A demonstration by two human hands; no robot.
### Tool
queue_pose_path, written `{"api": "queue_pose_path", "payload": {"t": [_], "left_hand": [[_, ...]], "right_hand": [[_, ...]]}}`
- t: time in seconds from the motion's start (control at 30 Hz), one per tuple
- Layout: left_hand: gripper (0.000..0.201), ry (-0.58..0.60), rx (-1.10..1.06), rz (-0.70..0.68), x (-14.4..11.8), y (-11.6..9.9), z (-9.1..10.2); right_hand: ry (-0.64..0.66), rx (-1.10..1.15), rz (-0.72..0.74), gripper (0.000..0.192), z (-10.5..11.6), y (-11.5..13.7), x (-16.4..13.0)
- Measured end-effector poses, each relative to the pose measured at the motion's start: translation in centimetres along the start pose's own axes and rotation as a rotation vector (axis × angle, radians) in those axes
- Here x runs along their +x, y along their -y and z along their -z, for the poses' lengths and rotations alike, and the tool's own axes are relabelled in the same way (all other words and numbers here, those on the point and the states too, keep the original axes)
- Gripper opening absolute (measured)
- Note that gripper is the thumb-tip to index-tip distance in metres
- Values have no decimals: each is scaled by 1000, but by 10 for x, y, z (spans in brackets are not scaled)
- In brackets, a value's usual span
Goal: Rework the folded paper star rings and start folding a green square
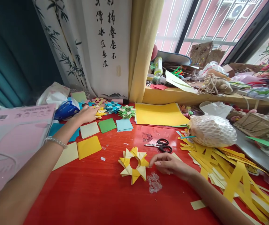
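My left hand [87, 114] reaches to the back of the red table, its fingers closing at a small yellow origami star [100, 113]; the fingertips are partly hidden. Beside it lie a blue origami star [113, 107] and a green-and-white origami star [127, 111]. A larger yellow and cream origami ring star [125, 162] lies flat mid-table, with a round hole in its centre. My right hand [168, 164] rests at its right point, fingers loosely bent, index fingertip at or just touching the paper, with nothing visible in the grasp. Black-handled scissors [159, 145] lie just behind that hand.
Square paper stacks, including green [107, 125], light blue [124, 125] and yellow [89, 147], lie at left centre. Yellow sheets [160, 114] sit at the back. Yellow paper strips [235, 178] and a net-wrapped bundle [211, 131] fill the right. Clear plastic scraps [154, 182] lie near the ring star.
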State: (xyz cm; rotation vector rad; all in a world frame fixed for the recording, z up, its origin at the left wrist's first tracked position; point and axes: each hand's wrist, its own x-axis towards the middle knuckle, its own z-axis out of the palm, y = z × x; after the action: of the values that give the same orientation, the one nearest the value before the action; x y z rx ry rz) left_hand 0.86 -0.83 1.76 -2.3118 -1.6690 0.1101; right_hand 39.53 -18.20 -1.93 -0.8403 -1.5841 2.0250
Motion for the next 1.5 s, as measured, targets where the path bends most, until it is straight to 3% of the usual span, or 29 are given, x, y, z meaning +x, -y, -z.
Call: {"api": "queue_pose_path", "payload": {"t": [0.27,0.43,0.53,0.63,0.77,0.87,0.97,1.03,1.13,1.27,1.5], "left_hand": [[39,-150,25,-97,-49,-25,59],[36,-231,103,-203,-108,-58,91],[40,-287,131,-294,-165,-92,91],[44,-370,86,-349,-222,-129,77],[43,-422,43,-410,-265,-161,52],[45,-329,-48,-379,-271,-166,44],[40,-212,-178,-331,-271,-164,52],[47,-187,-238,-303,-270,-164,60],[57,-239,-241,-274,-267,-168,69],[30,-382,-129,-258,-265,-177,72],[36,-368,-40,-278,-273,-183,70]], "right_hand": [[25,-14,-46,24,2,5,-2],[17,-25,-20,24,2,3,-2],[27,-40,-16,26,3,1,-2],[30,-64,-2,27,1,-1,-1],[29,-116,27,28,-3,-1,-2],[15,-127,36,27,-4,0,-2],[13,-145,42,27,-4,-1,-1],[13,-156,47,28,-4,-2,-1],[15,-163,49,28,-3,-3,0],[16,-175,47,29,-3,-3,-1],[9,-149,40,27,-6,0,-2]]}}
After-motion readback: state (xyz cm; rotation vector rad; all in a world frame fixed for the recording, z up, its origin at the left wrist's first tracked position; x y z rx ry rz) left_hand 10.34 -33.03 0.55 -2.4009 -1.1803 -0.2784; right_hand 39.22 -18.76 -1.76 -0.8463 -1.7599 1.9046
